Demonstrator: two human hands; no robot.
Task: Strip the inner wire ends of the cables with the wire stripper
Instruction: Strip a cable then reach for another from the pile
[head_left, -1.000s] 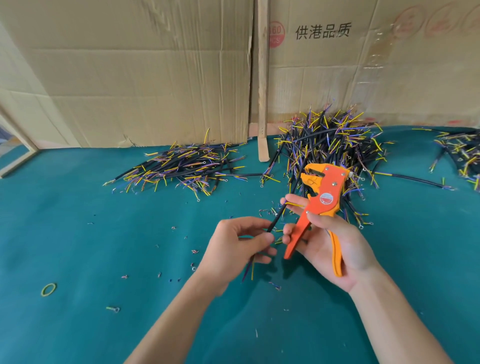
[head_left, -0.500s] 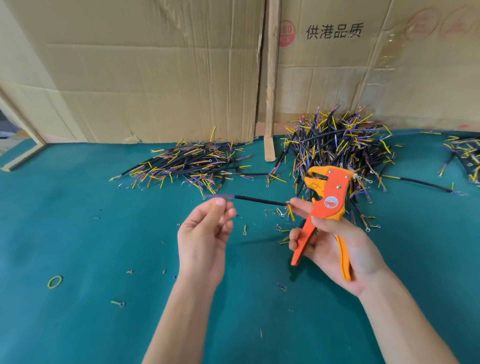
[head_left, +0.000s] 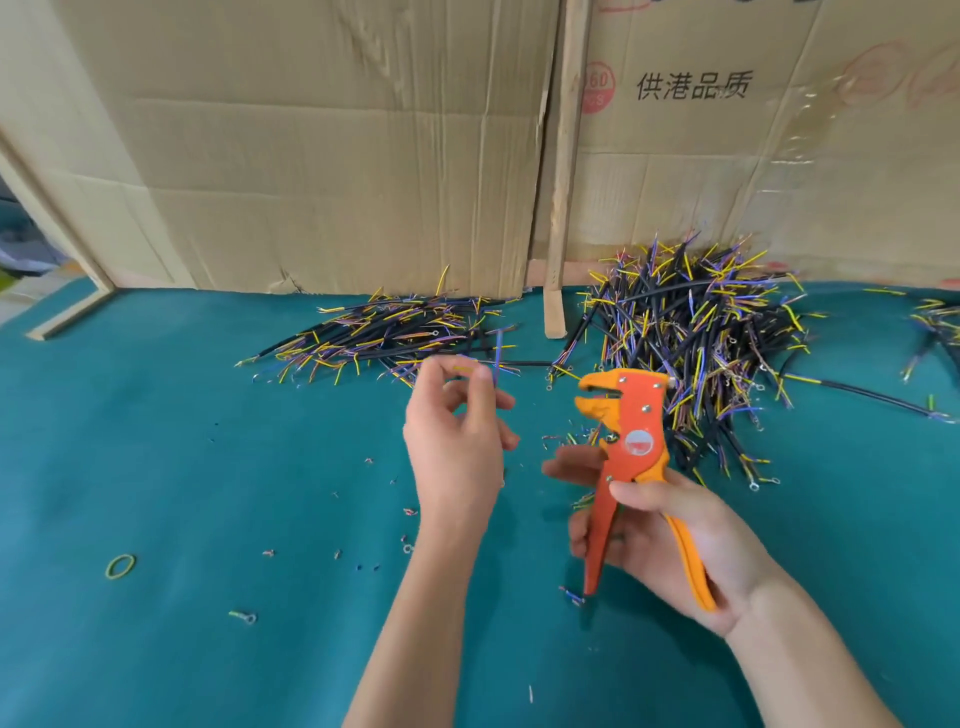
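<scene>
The left hand (head_left: 457, 441) is pinching a wire end (head_left: 496, 358) with curled fingers. The right hand (head_left: 670, 540) is gripping the orange wire stripper (head_left: 623, 457), jaws parted, pointing toward ten o'clock. Cable piles (head_left: 696, 332) are lying at twelve o'clock on green cloth (head_left: 156, 467). Cardboard (head_left: 693, 85) is reading "供港品质".

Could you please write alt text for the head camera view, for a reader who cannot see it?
A person's right hand holds an orange wire stripper upright over a teal tabletop, while the left hand pinches a cable's thin coloured wire ends. Two heaps of black cables lie behind, against cardboard sheets.
</scene>
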